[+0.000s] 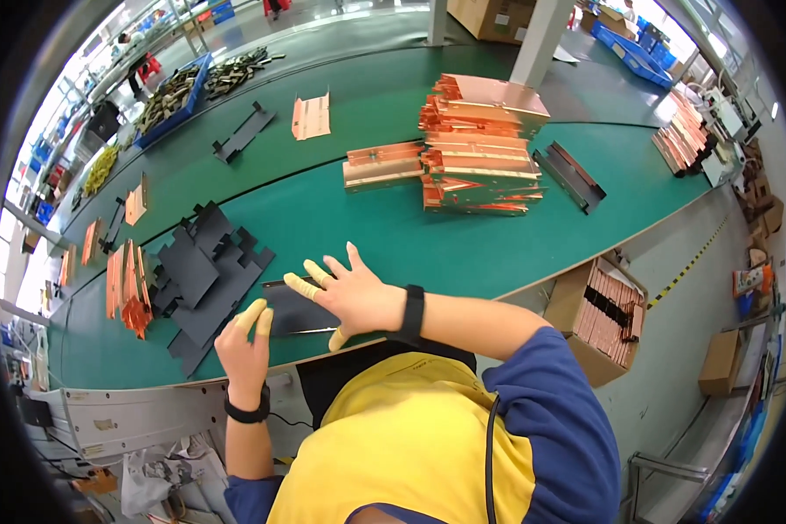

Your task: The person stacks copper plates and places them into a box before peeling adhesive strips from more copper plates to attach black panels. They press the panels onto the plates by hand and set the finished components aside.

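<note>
A dark folded sheet (293, 316) with raised long edges lies at the near edge of the green table in front of me. My left hand (243, 349) pinches its left end between thumb and finger. Over its right part, my right hand (358, 299) is open with fingers spread, hiding some of the sheet. Yellow finger covers sit on several fingertips of both hands. Just left of the sheet lies a loose pile of flat dark cut sheets (190, 269), partly overlapping.
Copper-coloured folded panels (485, 166) are stacked high at the back right, beside a dark channel piece (572, 177). More copper panels (129, 288) stand at the left. A carton (576, 341) of copper panels is below the table's right edge. A blue tray (175, 105) holds small parts.
</note>
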Motion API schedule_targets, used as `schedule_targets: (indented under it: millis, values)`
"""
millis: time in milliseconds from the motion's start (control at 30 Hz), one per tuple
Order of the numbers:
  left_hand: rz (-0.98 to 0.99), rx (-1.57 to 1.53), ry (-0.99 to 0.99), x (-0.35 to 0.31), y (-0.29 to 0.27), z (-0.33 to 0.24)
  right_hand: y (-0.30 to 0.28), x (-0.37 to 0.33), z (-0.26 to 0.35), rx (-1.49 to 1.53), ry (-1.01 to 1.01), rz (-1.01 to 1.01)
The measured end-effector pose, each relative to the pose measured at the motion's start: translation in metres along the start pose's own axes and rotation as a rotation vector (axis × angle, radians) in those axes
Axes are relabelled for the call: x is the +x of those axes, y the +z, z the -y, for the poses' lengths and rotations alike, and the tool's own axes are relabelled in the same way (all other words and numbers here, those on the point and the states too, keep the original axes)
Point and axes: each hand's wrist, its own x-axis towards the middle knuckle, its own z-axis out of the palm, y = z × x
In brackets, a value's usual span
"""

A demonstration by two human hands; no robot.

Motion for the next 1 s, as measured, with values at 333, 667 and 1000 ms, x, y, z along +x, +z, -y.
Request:
schedule_targets:
  millis: [333, 667, 1000]
  values:
    - [-0.047, -0.615, -0.269, -0.02, -0.001, -0.014, -0.08, -0.099, -0.049, 1.16, 0.36, -0.202]
    - [0.629, -1.894, -0.455, 0.065, 0.089, -0.091, -0.034, -0.141, -0.092, 1.957, 0.486, -0.228]
    - [0.412, -1.863, -0.497, 0.095, 0.103, -0.161, -0.097, -0.15, -0.048, 0.119, 0.6, -0.513]
